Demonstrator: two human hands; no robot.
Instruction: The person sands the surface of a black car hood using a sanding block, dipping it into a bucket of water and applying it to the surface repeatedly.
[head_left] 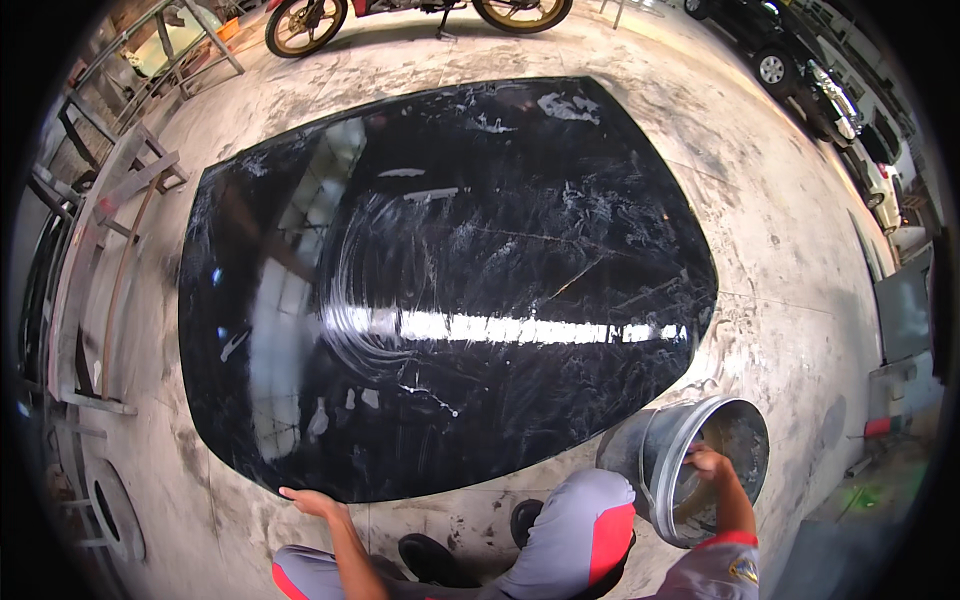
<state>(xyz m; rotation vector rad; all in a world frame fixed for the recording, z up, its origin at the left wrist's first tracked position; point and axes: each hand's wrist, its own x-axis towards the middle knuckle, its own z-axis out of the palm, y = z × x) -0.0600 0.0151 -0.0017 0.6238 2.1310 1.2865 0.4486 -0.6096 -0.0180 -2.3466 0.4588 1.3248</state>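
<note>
A glossy black car hood [480, 260] lies flat across the middle, streaked with whitish smears and swirl marks. At its near left edge is my left hand [318, 503], with its stretched fingers touching the rim. My right hand [708, 462] reaches into the mouth of a large grey bucket [640, 450], which stands just off the hood's near right edge. Its fingers are curled together near the inside wall; what they hold, if anything, is too hidden to name.
My bent knee [590, 500] and dark shoes [435, 560] are between the hood and me. A motorcycle [420, 15] stands beyond the far edge. Metal racks [85, 290] and a tire [118, 510] line the left. Parked cars [790, 70] are at far right.
</note>
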